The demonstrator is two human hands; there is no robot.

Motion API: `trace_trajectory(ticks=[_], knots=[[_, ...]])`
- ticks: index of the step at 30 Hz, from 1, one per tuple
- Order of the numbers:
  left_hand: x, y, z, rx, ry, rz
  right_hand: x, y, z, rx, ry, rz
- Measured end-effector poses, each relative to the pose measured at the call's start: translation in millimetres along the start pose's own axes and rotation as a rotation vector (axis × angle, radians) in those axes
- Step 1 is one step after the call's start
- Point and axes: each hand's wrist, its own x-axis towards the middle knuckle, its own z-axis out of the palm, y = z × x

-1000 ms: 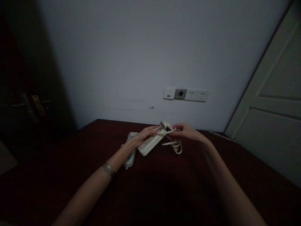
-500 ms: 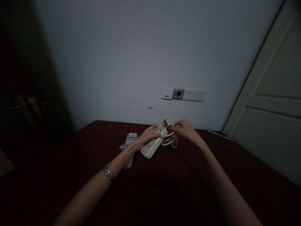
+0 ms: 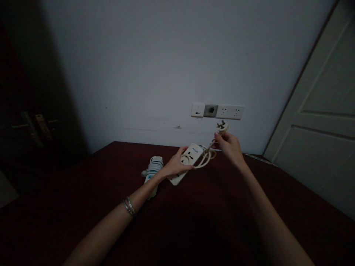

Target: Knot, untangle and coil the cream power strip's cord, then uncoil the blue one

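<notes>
My left hand (image 3: 175,167) grips a cream power strip (image 3: 190,157) and holds it tilted just above the dark red table (image 3: 83,192). My right hand (image 3: 229,145) is closed on the strip's plug (image 3: 222,127), lifted up with its prongs pointing toward the wall. The cream cord (image 3: 204,158) loops between the strip and my right hand. A second white power strip with a coiled cord (image 3: 153,168) lies on the table behind my left wrist.
A row of wall sockets (image 3: 217,111) sits on the white wall just above the plug. A pale door (image 3: 321,122) stands at the right. A dark door with a handle (image 3: 33,127) is at the left.
My right hand has pulled the plug free of the strip and raised it toward the wall sockets. My left hand has turned the strip so its socket face shows.
</notes>
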Motion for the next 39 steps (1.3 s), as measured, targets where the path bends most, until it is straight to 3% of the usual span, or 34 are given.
trace_trajectory(ticks=[7,13,21,25,32,39], knots=[[-1.0,-9.5,7.8,0.175,0.266,-0.082,2.1,0.6,-3.4,0.496,0.066,0.357],[-1.7,-4.9,6.7,0.279,0.441,-0.034,1.2,10.3,-4.5,0.885,-0.046,0.494],[-3.5,2.7,-11.5,0.521,0.573,0.347,-1.9,11.7,-4.0,0.753,-0.206,0.524],[-4.6,10.7,-16.8,0.481,0.588,0.419,-10.6,6.6,3.8,0.809,-0.248,0.464],[-9.8,28.4,-16.3,0.201,0.512,0.284,-25.1,0.6,17.7,0.995,-0.579,0.506],[-2.2,33.0,-20.2,0.162,0.448,0.068,-26.2,0.7,25.3,0.905,-0.517,0.588]])
